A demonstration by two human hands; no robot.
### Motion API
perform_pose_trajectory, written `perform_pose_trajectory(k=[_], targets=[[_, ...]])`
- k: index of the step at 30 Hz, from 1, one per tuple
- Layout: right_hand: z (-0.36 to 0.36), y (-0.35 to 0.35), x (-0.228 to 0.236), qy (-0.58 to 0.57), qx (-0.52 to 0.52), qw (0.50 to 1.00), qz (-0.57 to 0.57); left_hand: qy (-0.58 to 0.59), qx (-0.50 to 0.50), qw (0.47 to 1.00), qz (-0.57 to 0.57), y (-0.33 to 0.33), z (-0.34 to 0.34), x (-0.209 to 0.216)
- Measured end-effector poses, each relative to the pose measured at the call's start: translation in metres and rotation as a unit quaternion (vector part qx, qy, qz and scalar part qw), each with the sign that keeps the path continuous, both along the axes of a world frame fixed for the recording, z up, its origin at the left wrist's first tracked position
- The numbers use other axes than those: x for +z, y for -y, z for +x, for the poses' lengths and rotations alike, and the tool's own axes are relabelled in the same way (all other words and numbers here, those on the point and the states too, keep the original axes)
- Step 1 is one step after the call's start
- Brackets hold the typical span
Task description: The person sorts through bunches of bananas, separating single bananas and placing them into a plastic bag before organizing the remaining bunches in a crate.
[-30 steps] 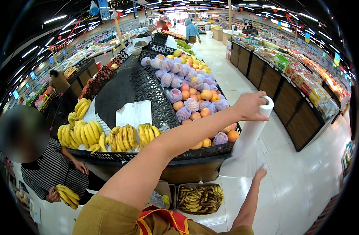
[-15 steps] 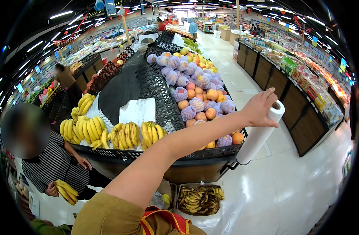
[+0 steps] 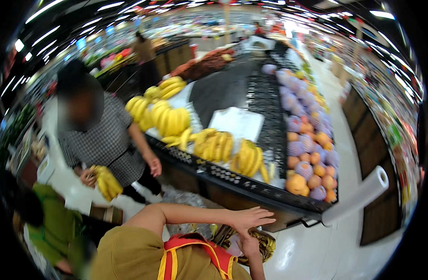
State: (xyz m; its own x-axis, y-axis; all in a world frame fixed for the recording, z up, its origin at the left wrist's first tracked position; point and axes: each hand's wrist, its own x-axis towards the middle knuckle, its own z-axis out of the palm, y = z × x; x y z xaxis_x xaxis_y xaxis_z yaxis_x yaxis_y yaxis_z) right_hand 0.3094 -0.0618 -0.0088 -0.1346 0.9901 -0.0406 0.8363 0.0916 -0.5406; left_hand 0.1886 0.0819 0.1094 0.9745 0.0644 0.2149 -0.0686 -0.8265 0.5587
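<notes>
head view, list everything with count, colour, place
bag roll: one, white, stand's front right corner
stand: one, mostly black, centre
banana bunches: several, yellow, along stand's front edge
fruit: many, orange, some in purple nets, stand's right
paper: one, white, on stand
floor bananas: many, yellow-brown, behind hands
people: at least three, checked, green and brown tops, left
counter: one, brown, right
apron: one, red, bottom
left hand: one, bare, lower centre
right hand: one, bare, below left

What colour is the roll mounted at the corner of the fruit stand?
The roll is white, best seen in the head view.
</notes>
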Motion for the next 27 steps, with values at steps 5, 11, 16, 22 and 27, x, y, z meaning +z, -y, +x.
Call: perform_pose_trajectory(k=[5, 11, 16, 22, 27], targets=[[-0.085, -0.071, 0.09, 0.095, 0.261, 0.959, 0.049, -0.053, 0.133, 0.984, -0.107, -0.001, -0.127, -0.034], [-0.182, -0.119, 0.151, -0.05, 0.347, 0.935, 0.051, 0.036, 0.244, 0.887, -0.391, 0.009, -0.268, -0.059], [-0.228, -0.142, 0.164, -0.151, 0.367, 0.918, 0.017, 0.171, 0.284, 0.893, -0.305, 0.027, -0.323, -0.074], [-0.255, -0.165, 0.161, -0.201, 0.305, 0.93, 0.031, 0.115, 0.412, 0.843, -0.325, 0.04, -0.349, -0.039], [-0.263, -0.183, 0.157, -0.22, 0.272, 0.936, 0.045, 0.054, 0.446, 0.866, -0.22, 0.038, -0.368, -0.04]])
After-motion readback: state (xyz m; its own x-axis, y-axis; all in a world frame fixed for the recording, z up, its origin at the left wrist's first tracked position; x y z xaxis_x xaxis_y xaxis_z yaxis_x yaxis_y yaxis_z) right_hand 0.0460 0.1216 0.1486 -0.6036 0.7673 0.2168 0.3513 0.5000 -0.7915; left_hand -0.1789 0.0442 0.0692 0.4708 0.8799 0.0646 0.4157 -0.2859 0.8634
